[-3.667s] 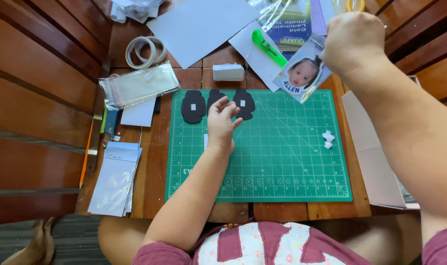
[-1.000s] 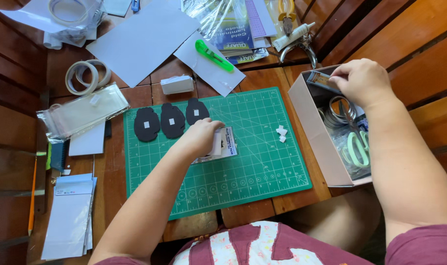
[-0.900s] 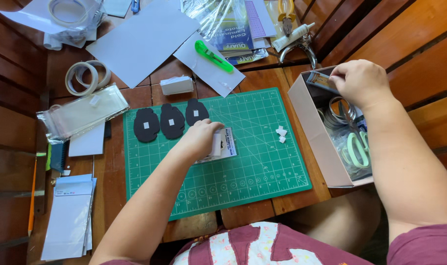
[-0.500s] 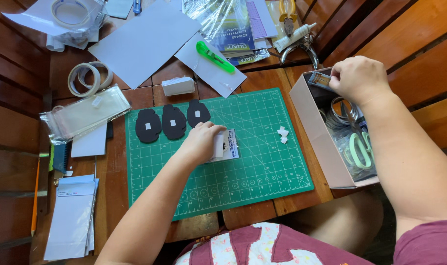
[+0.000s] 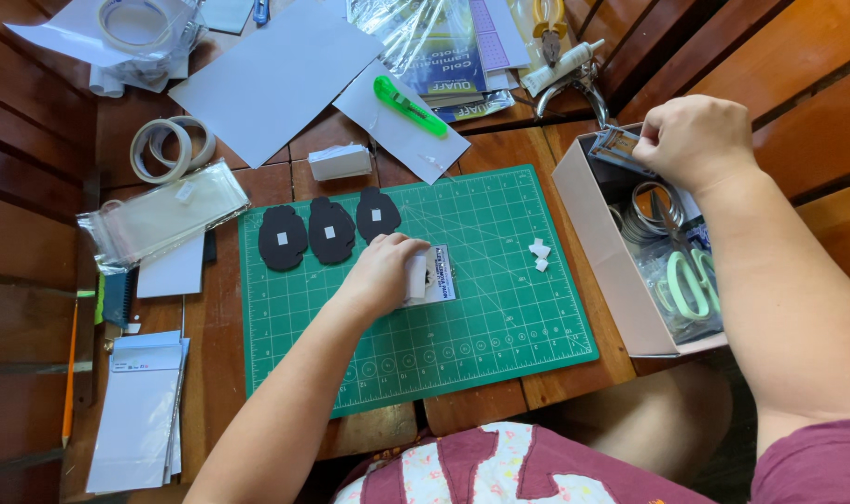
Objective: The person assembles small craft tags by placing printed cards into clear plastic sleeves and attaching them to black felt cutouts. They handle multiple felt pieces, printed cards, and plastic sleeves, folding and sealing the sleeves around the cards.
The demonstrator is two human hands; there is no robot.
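The wooden surface point(image 5: 499, 411) is the biggest thing here, and the green cutting mat point(image 5: 499, 327) lies in the middle of it. At about 3 o'clock from the mat stands an open cardboard box point(image 5: 600, 252) with rings and pale green scissors point(image 5: 691, 285) inside. A grey sheet of paper point(image 5: 275, 79) lies at 11 o'clock.

The left hand point(image 5: 380, 273) presses down on a small printed card point(image 5: 436, 275) on the mat — its fingers curl over the card's left side and hold it flat. A few seconds ago this hand was up by the three black cut-out shapes point(image 5: 330, 231), and no card lay on the mat. Now the card is in place near the middle.

The right hand point(image 5: 695, 140) was up in the air before. Now it sits at the box's far corner, its fingers closed on a small metal tool point(image 5: 621, 149) — so it seems to be picking out something to use on the card.

Little white foam squares point(image 5: 539, 252) lie at 3 o'clock from the card.
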